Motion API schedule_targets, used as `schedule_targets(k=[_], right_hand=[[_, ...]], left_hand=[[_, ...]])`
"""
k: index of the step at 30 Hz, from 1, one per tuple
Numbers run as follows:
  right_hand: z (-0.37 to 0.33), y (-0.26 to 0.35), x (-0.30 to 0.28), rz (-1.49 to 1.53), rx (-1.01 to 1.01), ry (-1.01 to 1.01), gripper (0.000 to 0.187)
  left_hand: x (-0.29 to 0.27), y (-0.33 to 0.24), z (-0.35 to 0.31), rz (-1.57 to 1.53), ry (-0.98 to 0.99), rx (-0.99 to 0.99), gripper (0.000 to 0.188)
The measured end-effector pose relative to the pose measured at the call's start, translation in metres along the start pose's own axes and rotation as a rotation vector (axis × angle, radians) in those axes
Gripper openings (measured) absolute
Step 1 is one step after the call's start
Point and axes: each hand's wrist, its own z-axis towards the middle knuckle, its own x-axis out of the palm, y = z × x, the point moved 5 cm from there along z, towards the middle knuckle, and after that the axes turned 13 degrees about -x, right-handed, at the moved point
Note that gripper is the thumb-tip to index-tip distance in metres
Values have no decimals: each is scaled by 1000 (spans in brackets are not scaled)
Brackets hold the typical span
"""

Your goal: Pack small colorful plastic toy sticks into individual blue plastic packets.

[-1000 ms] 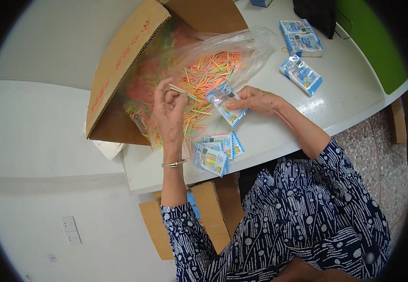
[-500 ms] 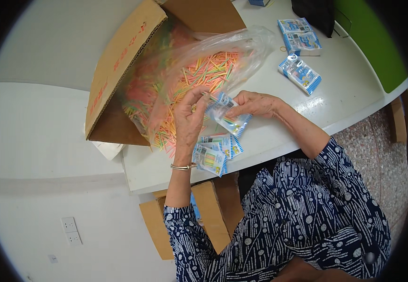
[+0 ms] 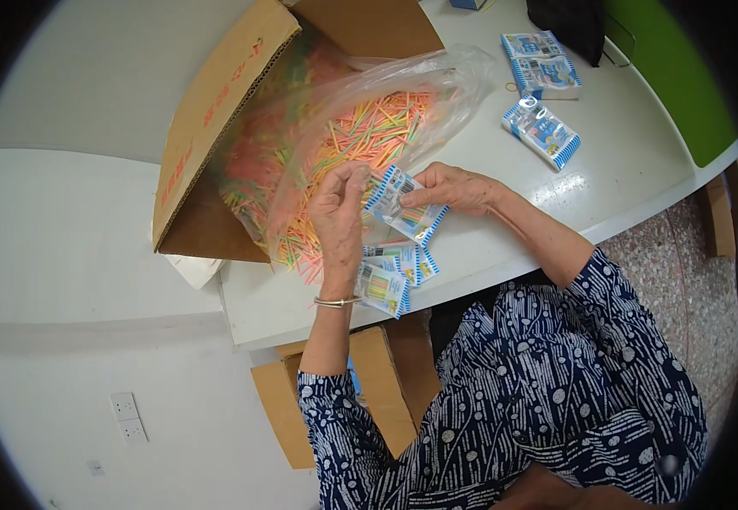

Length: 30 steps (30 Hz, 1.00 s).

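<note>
My right hand (image 3: 460, 189) grips a small clear packet (image 3: 409, 210) with blue striped ends, its thumb lying across the front. Thin coloured sticks show through the packet. Close by its upper left end is my left hand (image 3: 336, 212), fingers pinched together; what they hold, if anything, is hidden. Below lie several similar packets (image 3: 383, 287) on the white table (image 3: 471, 263), some overlapping, with sticks inside. Behind my left hand, a clear plastic bag (image 3: 462, 72) spills a heap of pink, yellow and green sticks (image 3: 381, 123).
The bag rests partly in a tipped cardboard box (image 3: 216, 127) at the left. Several blue-and-white packets (image 3: 543, 132) lie at the back right, near a rubber band (image 3: 511, 87) and a black bag (image 3: 568, 25). Another open carton (image 3: 377, 365) stands below the table edge.
My left hand has drawn slightly left, off the packet's upper end. The packet has turned a little, its front showing more plainly in my right hand.
</note>
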Motion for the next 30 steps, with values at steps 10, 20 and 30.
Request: schedule_targets(k=[10,20,30], right_hand=[[-2,-8,-6,-37,9,-43,25],[-1,15,11,-187,-10,-43,25],[-63,109,-33,-1447,-286,-541,43]], left_hand=[[4,15,5,432,53,125,23],[-2,8,-8,401,115,-71,25],[-33,69,-50,302,23,-169,23]])
